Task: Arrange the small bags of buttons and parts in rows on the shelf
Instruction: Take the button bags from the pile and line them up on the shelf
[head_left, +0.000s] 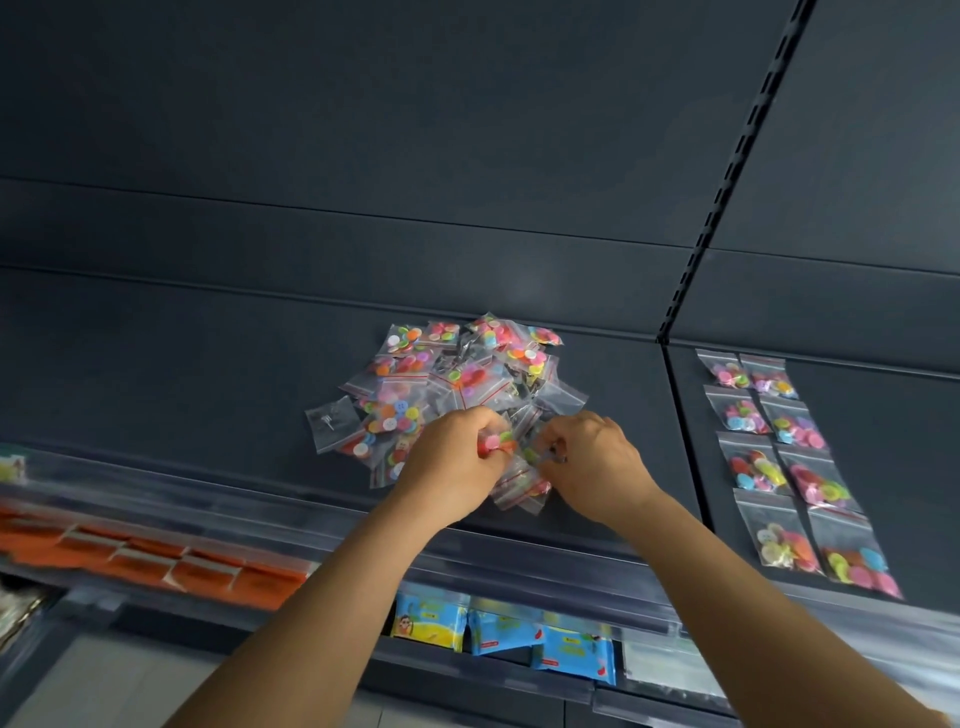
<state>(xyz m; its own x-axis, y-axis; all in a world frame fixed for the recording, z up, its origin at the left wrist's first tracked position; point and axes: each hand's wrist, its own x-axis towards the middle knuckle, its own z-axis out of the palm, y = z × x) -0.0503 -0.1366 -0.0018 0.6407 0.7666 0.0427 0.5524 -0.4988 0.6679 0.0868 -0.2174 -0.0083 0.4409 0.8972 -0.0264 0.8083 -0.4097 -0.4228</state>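
left hand (454, 457) curled, pinching a bag (497, 441) at pile (452, 384) front; right hand (589, 457) likewise | shelf (182, 374) bare leftward; rows (789, 462) right

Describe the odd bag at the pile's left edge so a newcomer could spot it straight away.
Start at the dark shelf and find the heap of small bags in its middle, where both hands are working. At the heap's far left edge lies a clear bag, partly apart from the rest. Its neighbours are packed with bright buttons; this one shows only a small pale metal-looking part.
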